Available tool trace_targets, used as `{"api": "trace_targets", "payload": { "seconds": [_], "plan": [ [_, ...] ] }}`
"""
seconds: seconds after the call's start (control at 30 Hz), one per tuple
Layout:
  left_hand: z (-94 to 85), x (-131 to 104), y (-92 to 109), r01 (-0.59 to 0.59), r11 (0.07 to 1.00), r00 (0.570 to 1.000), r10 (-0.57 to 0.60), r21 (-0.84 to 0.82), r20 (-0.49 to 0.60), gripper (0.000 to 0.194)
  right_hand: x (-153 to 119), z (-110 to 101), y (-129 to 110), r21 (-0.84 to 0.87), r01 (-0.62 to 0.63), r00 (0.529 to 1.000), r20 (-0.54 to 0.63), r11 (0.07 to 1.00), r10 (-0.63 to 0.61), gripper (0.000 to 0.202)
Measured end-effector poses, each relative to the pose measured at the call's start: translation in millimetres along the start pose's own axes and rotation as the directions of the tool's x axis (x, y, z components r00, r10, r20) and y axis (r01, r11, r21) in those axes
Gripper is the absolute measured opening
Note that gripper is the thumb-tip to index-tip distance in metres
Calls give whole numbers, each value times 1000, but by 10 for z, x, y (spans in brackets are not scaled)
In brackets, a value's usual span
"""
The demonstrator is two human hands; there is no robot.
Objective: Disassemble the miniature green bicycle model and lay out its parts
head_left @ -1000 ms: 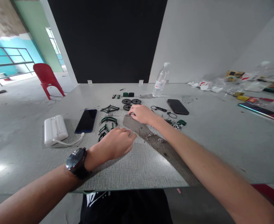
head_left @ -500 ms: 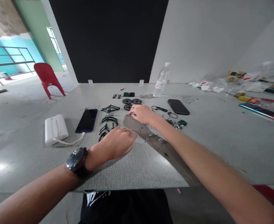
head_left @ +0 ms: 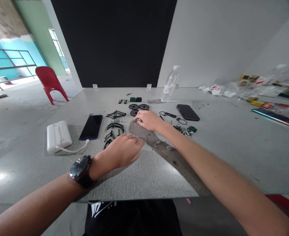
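My right hand [head_left: 148, 120] reaches over the table just in front of the small black spoked wheels [head_left: 134, 107], partly covering one of them. Its fingertips are pinched down by some tiny metal pieces at the tabletop; what they hold is too small to name. My left hand [head_left: 125, 150], with a watch [head_left: 80, 171] on the wrist, rests nearer the front edge with curled fingers that hide anything inside. Beside it lie green and black curved parts [head_left: 115, 126] like miniature mudguards, and a fork-like green part [head_left: 112, 134]. Farther back sits a miniature bicycle frame [head_left: 116, 114].
On the left lie a dark phone [head_left: 91, 127] and a white power bank [head_left: 58, 137] with its cable. To the right are a pile of small metal and green parts [head_left: 185, 130], another phone [head_left: 188, 112] and a plastic bottle [head_left: 170, 84]. Wrappers [head_left: 216, 89] lie at far right.
My right hand's fingertips have shifted very slightly left. My left hand and the parts on the table stay as they were.
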State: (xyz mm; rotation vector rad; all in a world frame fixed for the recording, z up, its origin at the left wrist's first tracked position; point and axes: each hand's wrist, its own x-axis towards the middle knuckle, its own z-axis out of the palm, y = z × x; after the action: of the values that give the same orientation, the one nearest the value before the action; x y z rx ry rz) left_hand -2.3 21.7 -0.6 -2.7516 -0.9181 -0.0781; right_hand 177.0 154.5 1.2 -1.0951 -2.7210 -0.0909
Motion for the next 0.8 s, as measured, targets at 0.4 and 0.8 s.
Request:
{"api": "trace_targets", "payload": {
  "seconds": [0.4,0.8],
  "plan": [
    [-2,2,1,6,1000,1000,-6,0,1,19,18,41,-3,3,16,1000,-8,1000,-16,33],
    [11,1,-1,1,1000,1000,-1,2,-8,20,18,39,-6,20,13,1000,-8,1000,-13,36]
  ]
}}
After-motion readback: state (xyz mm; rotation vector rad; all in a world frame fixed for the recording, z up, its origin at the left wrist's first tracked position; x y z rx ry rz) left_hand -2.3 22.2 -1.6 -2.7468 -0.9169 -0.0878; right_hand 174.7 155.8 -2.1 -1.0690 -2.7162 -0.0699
